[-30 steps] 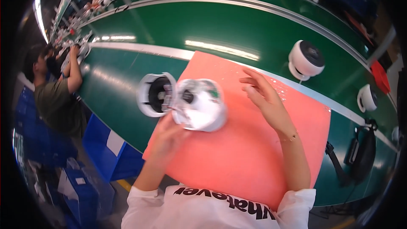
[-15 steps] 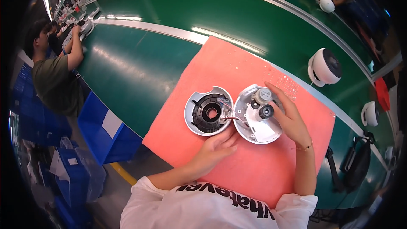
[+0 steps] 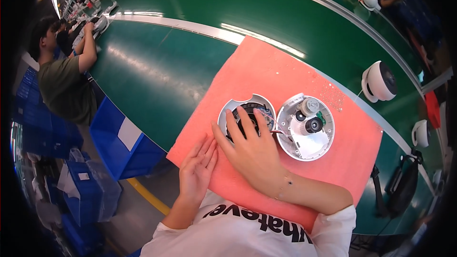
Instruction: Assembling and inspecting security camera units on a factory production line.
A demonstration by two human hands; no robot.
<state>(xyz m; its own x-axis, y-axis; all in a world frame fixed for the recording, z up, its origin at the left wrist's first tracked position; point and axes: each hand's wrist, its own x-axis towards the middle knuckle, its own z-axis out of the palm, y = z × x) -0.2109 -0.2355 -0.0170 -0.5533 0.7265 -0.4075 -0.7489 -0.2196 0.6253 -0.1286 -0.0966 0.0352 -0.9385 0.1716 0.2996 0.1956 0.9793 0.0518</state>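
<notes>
Two halves of a round white device lie side by side on a pink foam mat. Over the left half, a white shell with a black ring-shaped inside, my right hand reaches across with spread fingers. That hand covers much of the black inside; whether it presses on it I cannot tell. Thin wires run to the right half, an open white shell holding a silver motor and a black lens-like cylinder. My left hand rests beside the mat's near left part, fingers stretched, holding nothing.
Beyond the mat runs a green belt, with white round devices at the right. A black strapped bag lies to the right. Blue bins stand left of the table. A person works farther left.
My right hand has left the right shell and moved left over the black-lined half. My left hand has drawn back from the shells toward the left. Both halves appear farther right in view.
</notes>
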